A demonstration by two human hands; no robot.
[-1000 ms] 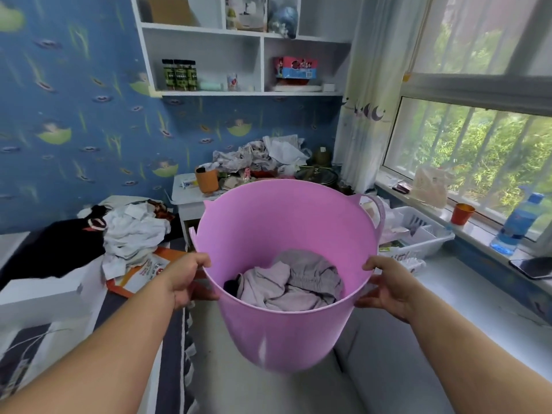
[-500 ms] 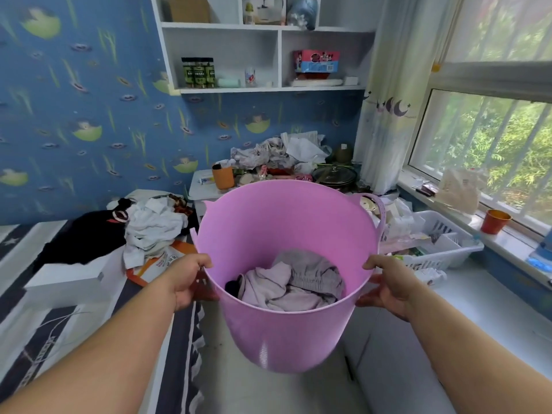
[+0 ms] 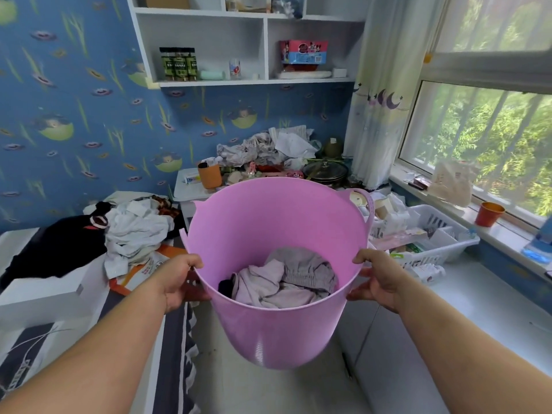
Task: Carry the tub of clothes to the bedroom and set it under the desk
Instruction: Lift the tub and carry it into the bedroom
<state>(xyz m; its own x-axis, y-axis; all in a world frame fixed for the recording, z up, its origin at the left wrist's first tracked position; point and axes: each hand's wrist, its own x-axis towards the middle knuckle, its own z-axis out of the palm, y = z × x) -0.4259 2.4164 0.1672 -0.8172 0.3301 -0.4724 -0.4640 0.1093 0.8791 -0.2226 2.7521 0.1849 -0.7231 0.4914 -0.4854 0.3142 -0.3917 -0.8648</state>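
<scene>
I hold a pink plastic tub (image 3: 268, 330) in mid-air in front of me. Grey and pale lilac clothes (image 3: 283, 279) lie crumpled at its bottom. My left hand (image 3: 176, 279) grips the rim on the left side and my right hand (image 3: 378, 276) grips the rim on the right. Behind the tub stands a small white desk (image 3: 186, 191), cluttered on top; the tub hides the space beneath it.
A bed (image 3: 35, 294) with piled clothes (image 3: 131, 231) is on the left. A white basket (image 3: 442, 234) sits on a low white ledge under the window at right. An orange cup (image 3: 210, 175) and a pot (image 3: 325, 171) stand on the desk. White shelves (image 3: 254, 82) hang above.
The view has swung a little to the left and drawn closer to the desk. The tub stays in the same grip between both hands.
</scene>
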